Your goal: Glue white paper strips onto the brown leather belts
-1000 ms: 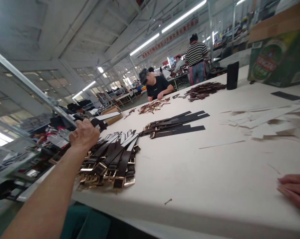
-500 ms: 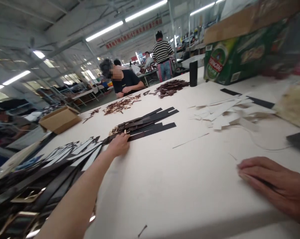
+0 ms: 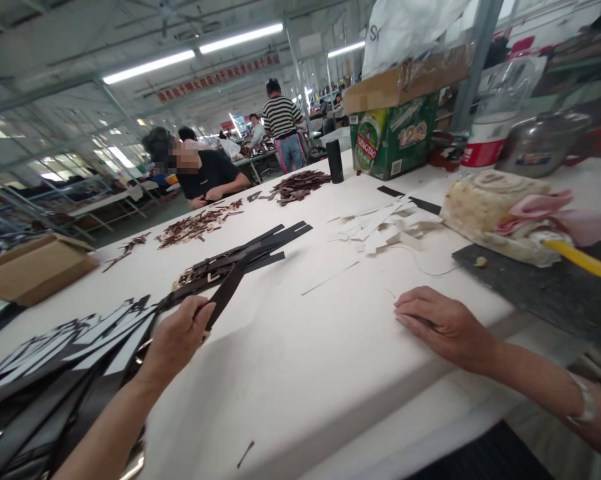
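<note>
The white table [image 3: 290,387] is the biggest thing here, and I guess it is wide so the piles can lie apart. A big heap of belts [image 3: 30,427] is on its left side. A smaller bunch of belts [image 3: 235,259] lies near the middle, all pointing about the same way, maybe so they stay neat. My right hand [image 3: 440,327] rests near the table's edge, fingers curled; I can't tell if it has anything inside. My left hand [image 3: 179,333] is wrapped around 1 belt [image 3: 226,293], just on my side of the bunch. I think I pinch it low so the strap can point away from me. It looks dark brown, flat and slanted. The smallest thing is a thin brown scrap [image 3: 245,455].
</note>
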Demonstrator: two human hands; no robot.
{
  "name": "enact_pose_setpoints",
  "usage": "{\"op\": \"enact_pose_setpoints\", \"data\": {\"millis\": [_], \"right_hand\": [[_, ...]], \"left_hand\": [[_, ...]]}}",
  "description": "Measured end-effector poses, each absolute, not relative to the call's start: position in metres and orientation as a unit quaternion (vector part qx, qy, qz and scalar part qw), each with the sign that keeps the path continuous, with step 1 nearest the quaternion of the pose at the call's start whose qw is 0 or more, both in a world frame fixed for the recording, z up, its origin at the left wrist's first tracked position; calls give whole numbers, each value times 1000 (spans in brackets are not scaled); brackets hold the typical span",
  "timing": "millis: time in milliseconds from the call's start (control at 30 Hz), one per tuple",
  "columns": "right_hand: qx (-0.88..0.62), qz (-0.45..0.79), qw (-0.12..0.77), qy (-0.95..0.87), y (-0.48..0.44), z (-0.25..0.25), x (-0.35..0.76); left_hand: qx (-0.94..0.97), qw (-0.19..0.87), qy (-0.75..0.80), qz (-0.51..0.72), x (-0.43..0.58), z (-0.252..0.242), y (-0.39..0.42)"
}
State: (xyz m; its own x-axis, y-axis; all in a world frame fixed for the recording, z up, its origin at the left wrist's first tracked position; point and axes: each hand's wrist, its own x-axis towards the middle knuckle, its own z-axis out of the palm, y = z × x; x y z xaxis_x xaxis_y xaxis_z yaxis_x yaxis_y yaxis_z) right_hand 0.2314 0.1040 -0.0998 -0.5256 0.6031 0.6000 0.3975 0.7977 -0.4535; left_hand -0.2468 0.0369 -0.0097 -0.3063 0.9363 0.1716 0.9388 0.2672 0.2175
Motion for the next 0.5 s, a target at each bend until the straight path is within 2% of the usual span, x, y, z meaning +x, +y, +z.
{"op": "enact_pose_setpoints", "data": {"millis": [100, 233, 300, 367, 433, 500], "right_hand": [[-276, 40, 439, -854, 94, -82, 231], [-213, -97, 466, -853, 78, -60, 225], [-186, -106, 416, -884, 77, -62, 220], [-187, -78, 331, -922, 81, -73, 218], [-204, -46, 265, -941, 87, -85, 217], [-216, -31, 237, -947, 94, -91, 216]], "left_hand": [[-617, -80, -744, -243, -190, 16, 11], [-693, -228, -666, -153, -114, 19, -7], [-712, -293, -630, -98, -92, 6, -4], [-717, -313, -620, -60, -83, -9, 6], [-721, -274, -636, -29, -86, -18, 21], [-723, -240, -648, 2, -94, -19, 39]]}}
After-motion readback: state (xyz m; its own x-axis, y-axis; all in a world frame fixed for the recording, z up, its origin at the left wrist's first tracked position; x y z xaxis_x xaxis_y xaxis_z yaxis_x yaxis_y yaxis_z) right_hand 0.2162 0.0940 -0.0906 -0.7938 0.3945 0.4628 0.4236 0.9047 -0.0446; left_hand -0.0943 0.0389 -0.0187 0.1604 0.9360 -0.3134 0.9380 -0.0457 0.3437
